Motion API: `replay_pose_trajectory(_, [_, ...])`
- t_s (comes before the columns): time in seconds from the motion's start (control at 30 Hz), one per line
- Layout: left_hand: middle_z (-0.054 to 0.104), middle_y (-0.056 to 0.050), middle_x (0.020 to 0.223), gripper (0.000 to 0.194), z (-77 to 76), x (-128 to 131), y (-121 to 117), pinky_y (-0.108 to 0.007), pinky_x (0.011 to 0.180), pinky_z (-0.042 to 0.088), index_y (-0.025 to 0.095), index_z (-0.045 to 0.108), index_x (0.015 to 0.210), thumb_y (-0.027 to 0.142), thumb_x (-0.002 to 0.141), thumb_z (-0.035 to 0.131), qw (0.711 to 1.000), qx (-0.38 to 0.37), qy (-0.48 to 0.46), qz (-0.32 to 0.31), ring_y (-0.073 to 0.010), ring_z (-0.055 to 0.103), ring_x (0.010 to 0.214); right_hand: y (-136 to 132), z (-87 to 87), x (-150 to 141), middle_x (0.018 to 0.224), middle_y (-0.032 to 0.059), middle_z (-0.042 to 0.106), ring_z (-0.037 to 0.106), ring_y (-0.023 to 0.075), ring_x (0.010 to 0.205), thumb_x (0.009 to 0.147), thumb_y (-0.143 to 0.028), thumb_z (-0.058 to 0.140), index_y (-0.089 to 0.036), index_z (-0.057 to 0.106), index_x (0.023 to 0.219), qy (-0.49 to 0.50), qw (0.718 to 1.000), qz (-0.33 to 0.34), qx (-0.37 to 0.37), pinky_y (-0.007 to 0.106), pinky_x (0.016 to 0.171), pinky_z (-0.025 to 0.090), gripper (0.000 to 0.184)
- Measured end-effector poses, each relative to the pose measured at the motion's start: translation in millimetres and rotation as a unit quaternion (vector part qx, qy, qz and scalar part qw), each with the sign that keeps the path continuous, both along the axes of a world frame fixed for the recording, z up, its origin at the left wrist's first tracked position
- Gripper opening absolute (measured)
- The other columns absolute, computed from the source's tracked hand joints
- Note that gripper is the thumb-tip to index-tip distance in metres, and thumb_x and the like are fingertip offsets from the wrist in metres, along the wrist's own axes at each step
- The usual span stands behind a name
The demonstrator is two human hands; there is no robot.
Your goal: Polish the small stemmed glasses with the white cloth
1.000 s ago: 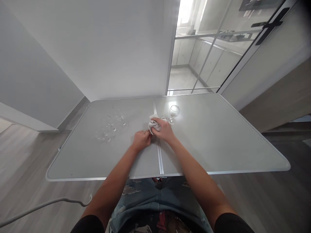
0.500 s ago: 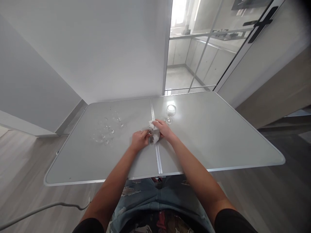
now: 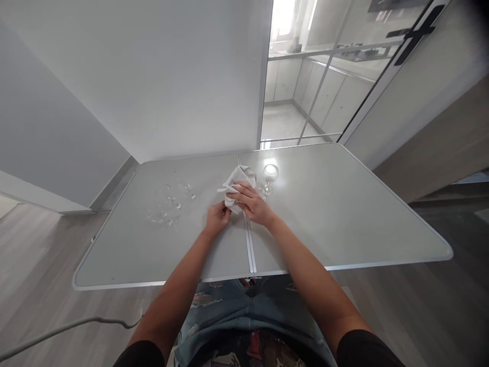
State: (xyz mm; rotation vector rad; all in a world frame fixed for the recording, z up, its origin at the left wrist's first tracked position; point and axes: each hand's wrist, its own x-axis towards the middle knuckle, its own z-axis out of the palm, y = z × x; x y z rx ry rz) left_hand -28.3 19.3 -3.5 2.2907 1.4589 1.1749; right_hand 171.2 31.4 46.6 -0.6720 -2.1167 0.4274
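Note:
My right hand [image 3: 254,205] is closed on a white cloth [image 3: 241,177], its fingers laid over the folds. Just to the left and nearer me, my left hand [image 3: 217,220] pinches a clear wine glass, of which only a glint shows by the fingertips; the cloth and fingers hide the rest. Both hands are close together, above the table's middle seam. Right behind my right hand a stemmed glass [image 3: 270,173] stands upright. Several more clear glasses [image 3: 168,206] are grouped on the table's left half, their outlines faint.
The grey folding table [image 3: 344,214] has a metal rim and a metal seam [image 3: 250,250] across its middle. A white wall [image 3: 191,76] rises behind it. At the back right is a glass-paned door [image 3: 324,76]. A grey hose [image 3: 76,323] crosses the floor at left.
The cloth, bunched between my hands before, is now spread out and raised toward the far side. My right hand has turned over, its fingers now on top of the cloth. My left hand has barely moved.

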Motion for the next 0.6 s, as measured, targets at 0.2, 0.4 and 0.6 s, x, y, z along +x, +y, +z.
replay_pose_trajectory(0.2, [0.062,-0.002,0.058,0.018,-1.7,-0.5,-3.4,-0.027,0.054,0.035,0.019,0.065,0.081,0.026,0.091,0.052,0.990,0.057,0.101,-0.075,-0.0151,0.055,0.051,0.7,3.6,-1.5,0.093,0.0025,0.067,0.060,0.0193,0.085,0.086,-0.034,0.059,-0.022,0.067,0.101,0.062,0.975,-0.083,-0.196,0.032,0.080,0.047,0.021])
replay_pose_trajectory(0.4, [0.063,-0.002,0.061,0.026,0.0,3.0,-6.1,-0.026,0.057,0.037,0.019,0.069,0.090,0.036,0.097,0.050,0.991,0.038,0.103,-0.077,-0.0154,0.058,0.055,9.3,-3.7,3.3,0.064,-0.0037,0.043,0.040,0.0122,0.060,0.086,-0.045,0.050,-0.021,0.045,0.068,0.167,0.871,-0.056,-0.460,0.025,0.054,0.033,0.031])
replay_pose_trajectory(0.6, [0.060,-0.001,0.061,0.030,8.1,8.5,-8.3,-0.026,0.058,0.037,0.020,0.067,0.079,0.039,0.096,0.052,0.997,-0.013,0.039,-0.062,-0.0131,0.053,0.055,14.0,-18.0,-5.3,0.058,-0.0024,0.042,0.041,0.0130,0.053,0.081,-0.048,0.053,-0.023,0.040,0.066,0.318,0.758,-0.068,-0.565,0.026,0.050,0.039,0.032])
